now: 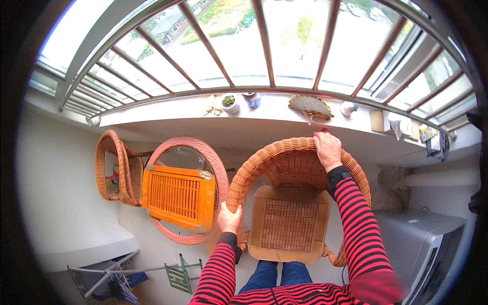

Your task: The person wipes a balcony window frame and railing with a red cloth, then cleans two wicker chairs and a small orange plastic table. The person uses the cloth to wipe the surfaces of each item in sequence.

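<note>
A wicker armchair [280, 146] with a rounded, woven rim stands in front of me. On its seat lies a brown-bordered seat mat [289, 225] of small tiles. My left hand [230, 218] grips the left side of the rim, thumb on top. My right hand [328, 149] rests over the top of the backrest rim, with a bit of something red at its fingertips; whether it is a cloth I cannot tell. Left of the chair is a round table with a pink woven rim [171, 145] and a glass top, bearing an orange slatted wooden tray table [177, 196].
Beyond the chair, a windowsill [274, 114] behind metal bars holds a potted succulent [230, 103], a jar [251, 100] and a dried sunflower head [312, 108]. A second wicker chair [124, 171] stands far left, a grey appliance [415, 236] right, a green folding stool [179, 276] lower left.
</note>
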Tool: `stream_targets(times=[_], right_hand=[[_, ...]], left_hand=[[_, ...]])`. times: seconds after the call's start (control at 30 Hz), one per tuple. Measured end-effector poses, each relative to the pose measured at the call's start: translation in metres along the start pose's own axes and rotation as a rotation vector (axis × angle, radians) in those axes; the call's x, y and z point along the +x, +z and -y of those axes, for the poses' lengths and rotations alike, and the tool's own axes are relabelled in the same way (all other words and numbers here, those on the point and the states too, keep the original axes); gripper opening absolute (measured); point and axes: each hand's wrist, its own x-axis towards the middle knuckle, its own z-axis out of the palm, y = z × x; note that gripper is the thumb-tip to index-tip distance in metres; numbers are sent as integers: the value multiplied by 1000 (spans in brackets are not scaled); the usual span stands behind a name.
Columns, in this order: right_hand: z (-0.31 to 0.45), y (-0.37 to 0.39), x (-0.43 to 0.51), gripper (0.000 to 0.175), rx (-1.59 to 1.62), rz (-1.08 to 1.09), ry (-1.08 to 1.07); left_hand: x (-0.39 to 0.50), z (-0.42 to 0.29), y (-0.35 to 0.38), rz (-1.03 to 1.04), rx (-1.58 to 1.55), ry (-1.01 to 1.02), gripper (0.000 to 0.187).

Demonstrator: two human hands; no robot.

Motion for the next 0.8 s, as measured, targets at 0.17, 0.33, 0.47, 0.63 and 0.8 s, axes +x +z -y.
stream_targets(times=[0.17, 0.33, 0.47, 0.63, 0.8], right_hand=[[-38, -27, -46, 21, -51, -60, 102], [-105, -79, -151, 33, 79, 59, 511], [-110, -93, -206, 31, 241, 33, 762], [-95, -58, -139, 31, 186, -123, 500], [-78, -55, -122, 30, -30, -77, 453]], left_hand=[[-2, -1, 1, 18, -23, 5, 59], [-3, -5, 0, 10, -47, 4, 57], [-1, -3, 1, 30, -83, 9, 58], [0, 4, 6, -1, -41, 30, 62], [2, 7, 8, -24, 20, 37, 64]])
